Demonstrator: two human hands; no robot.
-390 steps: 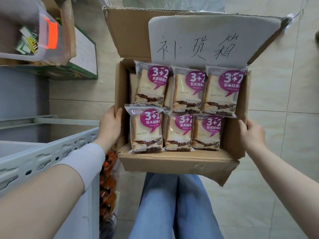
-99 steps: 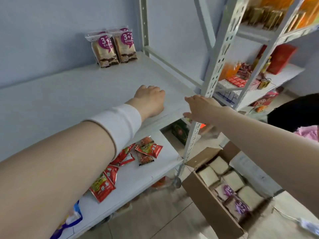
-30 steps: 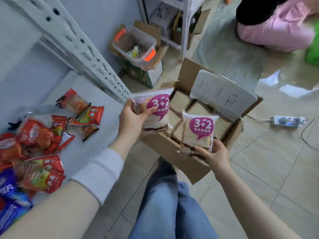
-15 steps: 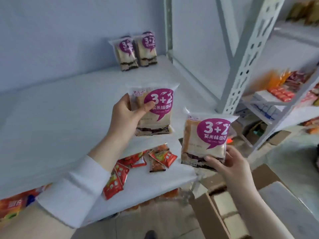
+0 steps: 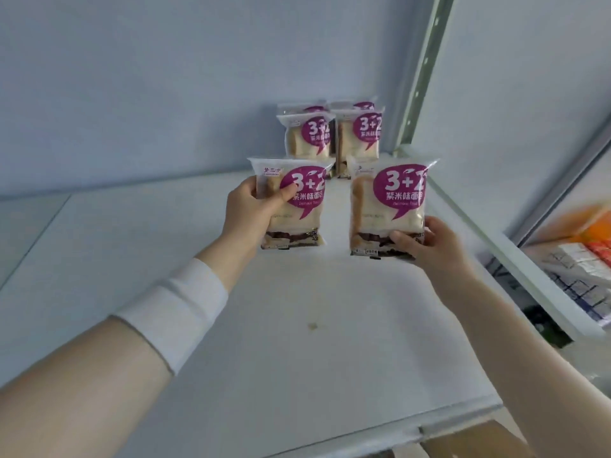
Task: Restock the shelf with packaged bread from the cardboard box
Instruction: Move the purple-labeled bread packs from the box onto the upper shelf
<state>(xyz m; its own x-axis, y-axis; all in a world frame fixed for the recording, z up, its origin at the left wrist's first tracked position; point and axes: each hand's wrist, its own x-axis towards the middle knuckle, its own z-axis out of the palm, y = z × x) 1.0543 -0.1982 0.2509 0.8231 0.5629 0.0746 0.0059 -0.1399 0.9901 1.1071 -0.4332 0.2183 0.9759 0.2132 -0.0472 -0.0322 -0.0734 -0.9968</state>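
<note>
Two bread packs with purple "3+2" labels are held upright over the white shelf (image 5: 297,325). My left hand (image 5: 251,213) grips the left bread pack (image 5: 297,223) by its left edge, thumb across the label. My right hand (image 5: 426,246) pinches the right bread pack (image 5: 386,206) at its bottom right corner. Behind them, several bread packs (image 5: 330,137) stand in two rows against the back wall, near the shelf's right rear corner. A corner of the cardboard box (image 5: 476,441) shows at the bottom right; its contents are hidden.
A perforated metal upright (image 5: 420,74) rises at the shelf's right rear. The shelf's right rail (image 5: 496,249) runs diagonally toward me. Beyond it, a neighbouring shelf holds white boxed goods (image 5: 582,276) and orange items (image 5: 598,229). A small brown spot (image 5: 312,325) marks the shelf.
Both hands have carried their packs up and back over the shelf, close to the standing packs. My view moved forward; the lower shelf and most of the box dropped out of sight.
</note>
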